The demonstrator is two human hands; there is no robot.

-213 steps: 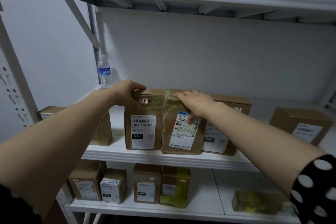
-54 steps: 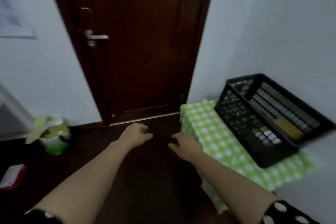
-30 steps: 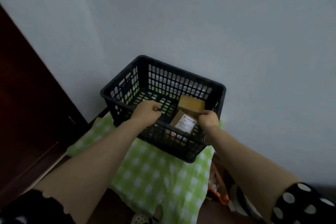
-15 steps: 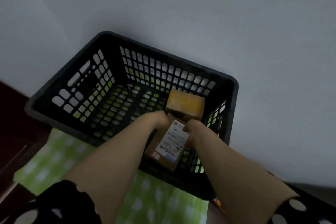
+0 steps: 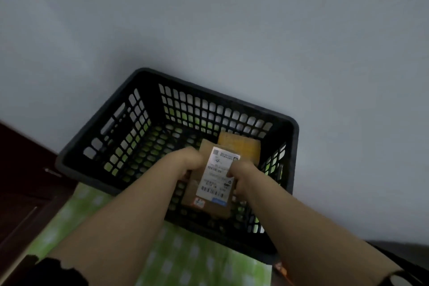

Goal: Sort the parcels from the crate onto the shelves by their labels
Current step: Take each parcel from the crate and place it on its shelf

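My left hand (image 5: 185,162) and my right hand (image 5: 241,172) each grip one side of a brown cardboard parcel (image 5: 191,193), fingers curled round its edges. Its white printed shipping label (image 5: 218,169) faces up at me. The parcel sits in the right part of a black slotted plastic crate (image 5: 111,146); I cannot tell whether it is clear of the crate's floor. Just beyond it, by the far right corner, lies a yellow-orange parcel (image 5: 241,146). The crate stands on a desk under a green-and-white checked cloth (image 5: 185,258), against a pale grey wall (image 5: 209,18).
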